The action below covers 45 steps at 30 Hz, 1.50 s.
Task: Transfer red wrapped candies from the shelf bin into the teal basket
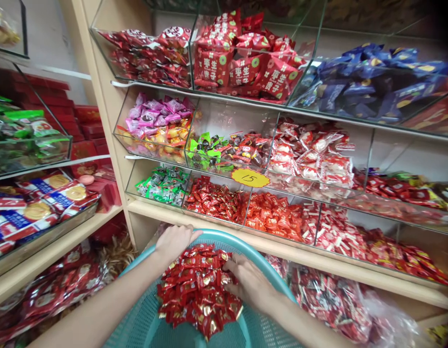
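Observation:
A teal plastic basket (224,235) stands in front of me, with a heap of red-wrapped candies (196,290) with gold bits inside it. My left hand (176,243) is closed over the basket's far rim, left of centre. Inside the basket, my right hand (251,282) presses into the right side of the heap. Its fingers are bent around some candies, and their tips are partly hidden among the wrappers. Just beyond the rim, a clear shelf bin holds similar dark red candies (216,199).
Wooden shelves (209,227) with clear bins rise beyond the basket. A yellow price tag (250,177) reads 15. Blue packets (368,82) fill a top bin. Biscuit packs (42,205) lie on the left shelf. Bagged sweets (332,299) sit below, at right.

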### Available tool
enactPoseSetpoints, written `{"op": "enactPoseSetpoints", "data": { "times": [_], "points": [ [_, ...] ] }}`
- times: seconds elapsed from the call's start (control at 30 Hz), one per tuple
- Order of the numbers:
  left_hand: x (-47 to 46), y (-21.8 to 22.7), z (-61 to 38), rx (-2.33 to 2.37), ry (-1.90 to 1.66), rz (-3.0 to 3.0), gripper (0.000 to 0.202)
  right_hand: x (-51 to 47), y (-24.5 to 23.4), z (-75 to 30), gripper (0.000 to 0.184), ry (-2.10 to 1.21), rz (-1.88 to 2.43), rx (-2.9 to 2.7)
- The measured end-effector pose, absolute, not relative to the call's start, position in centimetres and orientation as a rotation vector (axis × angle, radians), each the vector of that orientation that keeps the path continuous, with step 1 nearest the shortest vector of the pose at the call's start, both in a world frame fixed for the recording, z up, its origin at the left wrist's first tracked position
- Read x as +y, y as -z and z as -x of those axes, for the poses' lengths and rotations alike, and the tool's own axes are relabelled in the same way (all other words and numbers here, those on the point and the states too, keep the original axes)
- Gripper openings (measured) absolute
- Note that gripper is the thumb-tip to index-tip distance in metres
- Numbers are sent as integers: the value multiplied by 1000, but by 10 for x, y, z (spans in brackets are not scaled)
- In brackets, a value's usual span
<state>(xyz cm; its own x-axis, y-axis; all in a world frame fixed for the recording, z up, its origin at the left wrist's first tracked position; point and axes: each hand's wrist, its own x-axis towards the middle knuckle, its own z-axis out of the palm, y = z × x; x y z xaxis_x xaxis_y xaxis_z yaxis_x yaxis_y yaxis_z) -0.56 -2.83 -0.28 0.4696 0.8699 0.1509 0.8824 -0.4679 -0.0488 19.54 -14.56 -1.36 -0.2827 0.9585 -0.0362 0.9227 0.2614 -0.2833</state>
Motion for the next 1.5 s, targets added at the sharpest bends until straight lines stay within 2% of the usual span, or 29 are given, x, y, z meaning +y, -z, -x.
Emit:
{"op": "enactPoseSetpoints", "data": {
  "times": [0.2,0.37,0.5,0.67,0.83,1.07,1.23,1.33,1.5],
  "points": [
    [-27,6,6,-1528,199,2604,58,-121,-24,-196,33,-265,1681,-2229],
    [-27,8,7,-1539,202,2594,58,-54,-48,-193,23,6,1780,-2146],
    [-27,9,8,-1531,200,2562,56,-9,-43,-185,26,166,2126,-2007],
    [-28,8,11,-1507,213,2543,58,10,-29,-186,25,137,2243,-1934],
    [-30,6,11,-1511,194,2541,57,11,-26,-191,22,132,2256,-1932],
    [-29,6,11,-1494,203,2534,56,6,-32,-186,26,216,2151,-2004],
    [-27,8,11,-1480,205,2526,55,-16,-44,-185,20,246,2040,-2020],
    [-28,7,10,-1468,207,2524,54,-37,-42,-190,17,109,1766,-1953],
    [-29,4,9,-1481,178,2544,53,-65,-27,-192,23,-586,1211,-1612]
  ]
}}
